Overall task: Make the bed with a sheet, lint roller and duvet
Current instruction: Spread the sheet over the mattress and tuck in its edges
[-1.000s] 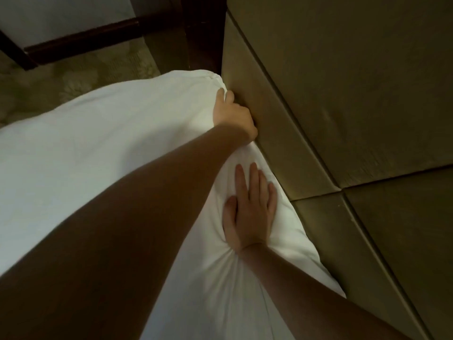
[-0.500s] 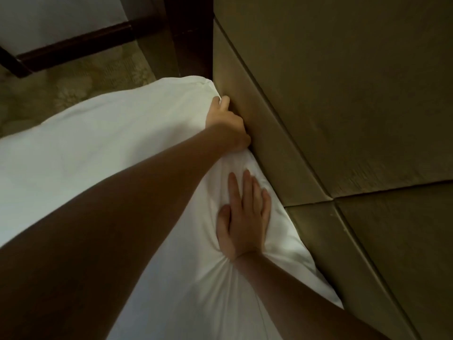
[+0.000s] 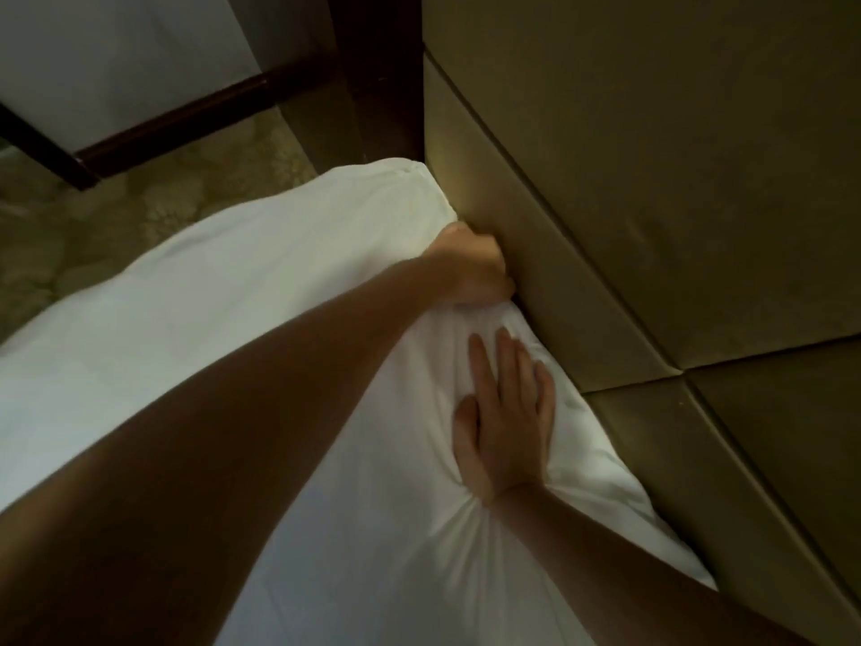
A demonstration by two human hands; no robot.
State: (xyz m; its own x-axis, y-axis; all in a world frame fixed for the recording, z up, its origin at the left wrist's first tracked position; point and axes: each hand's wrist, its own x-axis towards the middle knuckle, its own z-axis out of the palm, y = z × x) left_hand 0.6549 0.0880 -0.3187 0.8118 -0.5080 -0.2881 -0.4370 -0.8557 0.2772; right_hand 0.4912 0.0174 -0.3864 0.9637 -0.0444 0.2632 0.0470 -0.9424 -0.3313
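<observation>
A white sheet (image 3: 242, 319) covers the mattress up to the padded olive headboard (image 3: 629, 202). My left hand (image 3: 470, 268) is at the sheet's edge against the headboard, a little short of the bed corner. It is curled into a fist round bunched fabric, and its fingertips are hidden in the gap. My right hand (image 3: 505, 412) lies flat, palm down with straight fingers, and presses the sheet just beside the headboard. Creases fan out from under its wrist. No lint roller or duvet is in view.
A dark wooden post (image 3: 372, 86) stands at the headboard's end by the bed corner. Patterned carpet (image 3: 163, 193) lies beyond the mattress, with a dark wooden baseboard (image 3: 163, 128) along a pale wall.
My left hand has gone from fingers stretched along the sheet's edge to a fist, dug deeper against the headboard. The right hand stays pressed flat.
</observation>
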